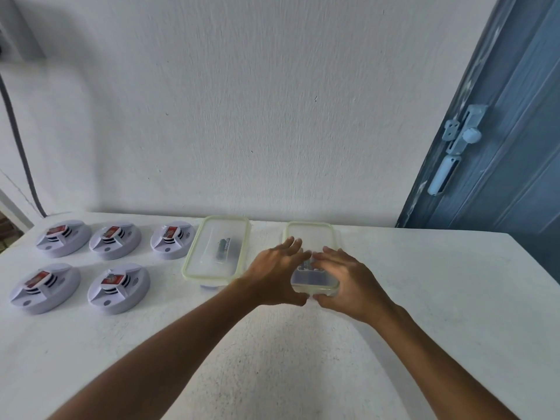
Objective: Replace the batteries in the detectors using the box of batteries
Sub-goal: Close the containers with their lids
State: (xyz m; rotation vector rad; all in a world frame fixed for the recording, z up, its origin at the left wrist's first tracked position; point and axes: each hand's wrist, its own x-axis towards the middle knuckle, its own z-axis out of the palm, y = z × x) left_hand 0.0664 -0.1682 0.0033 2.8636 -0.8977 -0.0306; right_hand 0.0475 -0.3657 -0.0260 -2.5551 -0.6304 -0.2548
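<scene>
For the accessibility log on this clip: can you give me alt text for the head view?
Both hands, left hand and right hand, rest on a lidded clear box of batteries on a white table. Beside it on the left sits a second clear box holding a battery, then five white detectors in two rows, against a white wall with a blue door on the right.

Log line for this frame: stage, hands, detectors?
stage: opening battery box | left hand: on box | right hand: on box | five detectors: untouched | second container: lidded
</scene>
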